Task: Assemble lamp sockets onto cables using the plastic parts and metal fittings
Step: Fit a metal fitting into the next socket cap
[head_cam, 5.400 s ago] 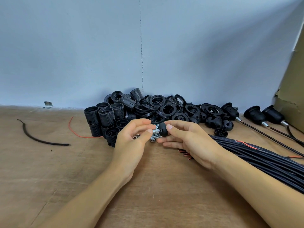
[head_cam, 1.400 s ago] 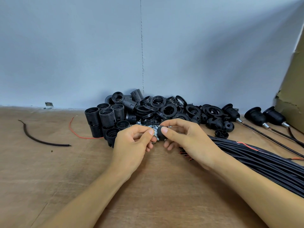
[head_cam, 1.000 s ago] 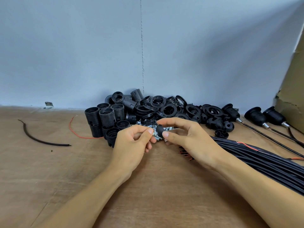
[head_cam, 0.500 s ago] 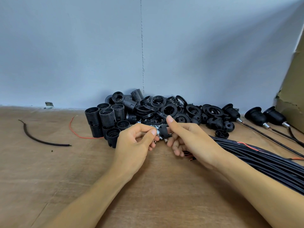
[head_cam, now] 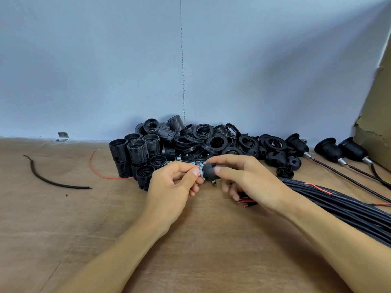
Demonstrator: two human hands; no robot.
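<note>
My right hand (head_cam: pixel 247 178) pinches a small black socket cap (head_cam: pixel 209 172) between thumb and forefinger, just above the wooden table. My left hand (head_cam: pixel 173 187) meets it from the left, its thumb and forefinger closed on a silver metal fitting (head_cam: pixel 201 173) at the cap's end. Behind the hands lie several loose metal fittings (head_cam: pixel 193 162), partly hidden. A bundle of black cables (head_cam: pixel 338 208) with red wire ends runs from under my right hand to the right edge.
Black threaded socket bodies (head_cam: pixel 135 153) stand left of the hands; a pile of black rings and caps (head_cam: pixel 213 140) lies along the grey wall. Three assembled sockets on cables (head_cam: pixel 330 149) lie at the right, next to a cardboard box (head_cam: pixel 378 123). A black cable scrap (head_cam: pixel 53 182) and a red wire (head_cam: pixel 99 172) lie at the left.
My right hand has shifted its grip around the black cap, fingers turning and re-closing, while my left hand stays pinched on the metal fitting. Both hands remain in the same spot.
</note>
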